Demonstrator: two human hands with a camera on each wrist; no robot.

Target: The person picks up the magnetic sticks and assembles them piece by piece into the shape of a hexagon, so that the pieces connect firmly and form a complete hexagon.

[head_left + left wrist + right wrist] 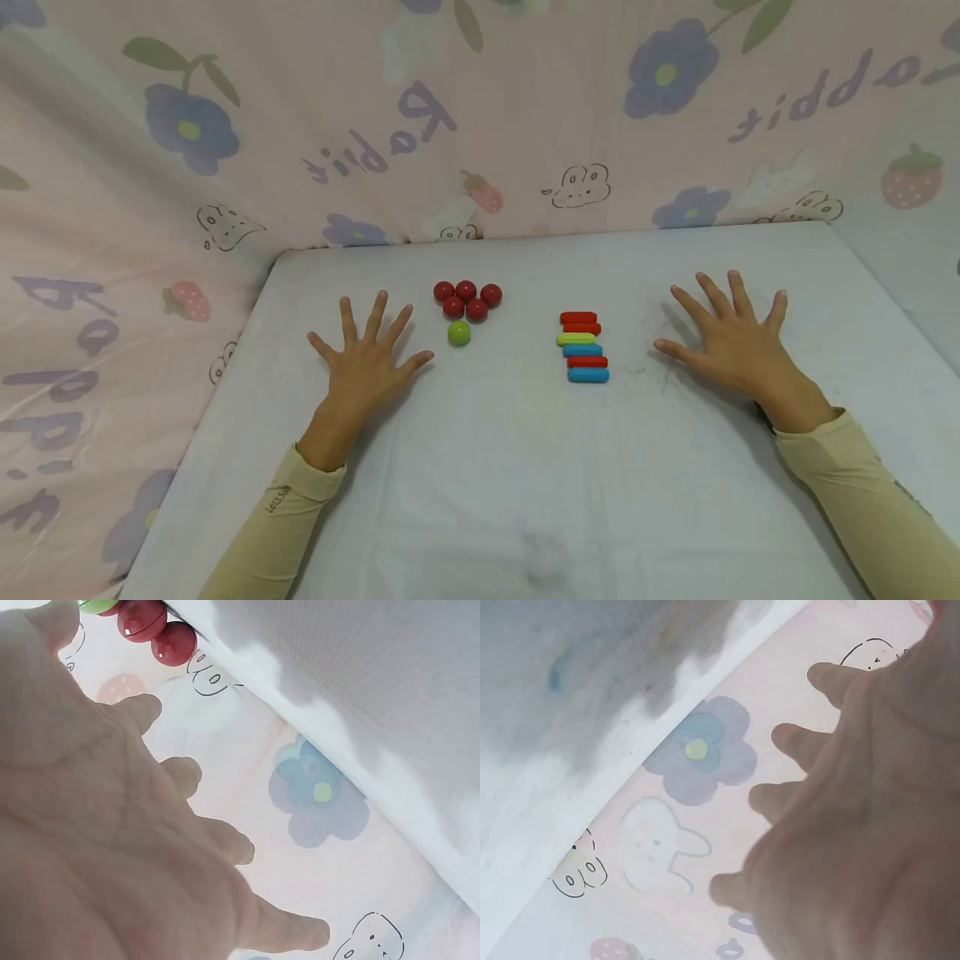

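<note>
In the head view the left hand [363, 371] is spread with straight fingers and holds nothing; its thumb points toward a green ball [459, 333]. Just behind that ball several dark red balls [453, 307] sit in a cluster. Right of them lies a column of short rods: red [578, 318], yellow-green [576, 339] and blue [588, 376]. Fingers fanned, the right hand [738, 346] is to the right of the rods, holding nothing. The left wrist view shows the left hand [112, 817] and red balls [174, 643]; the right wrist view shows the right hand [855, 802].
A white-covered table [480, 475] lies under both arms. Pink printed cloth [510, 108] with flowers, rabbits and lettering hangs behind the far edge and along the left side. Faint grey marks show on the cover near the rods.
</note>
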